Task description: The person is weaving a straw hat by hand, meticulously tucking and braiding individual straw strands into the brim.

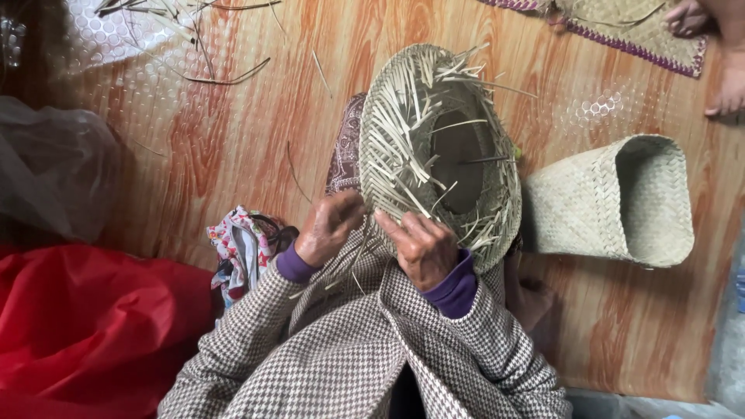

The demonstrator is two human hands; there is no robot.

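At the far left we see a grey plastic bag point(54, 167) and, below it, a red bag point(85, 326), both on the wood-pattern floor point(233, 116). Loose straw strips point(194, 31) lie scattered above them. Just left of our arms sits a floral cloth point(237, 248).

Our left hand point(327, 226) comes up from a houndstooth sleeve with a purple cuff, wrist bent, knuckles toward us. Its fingers are curled together and pinch strips at the near rim of the basket point(438, 147). The basket lies across our lap, tilted on its side, its open mouth facing up at us, with loose strip ends bristling around the rim.

Our right hand point(423, 247) sits just beside the left, back of the hand up, fingers bent and closed on strips at the same near rim.

To the right, a finished woven basket point(613, 202) lies on its side on the floor, near ours but not touching. At top right, another person's foot point(725, 77) rests by a woven mat point(628, 27) edged in purple.
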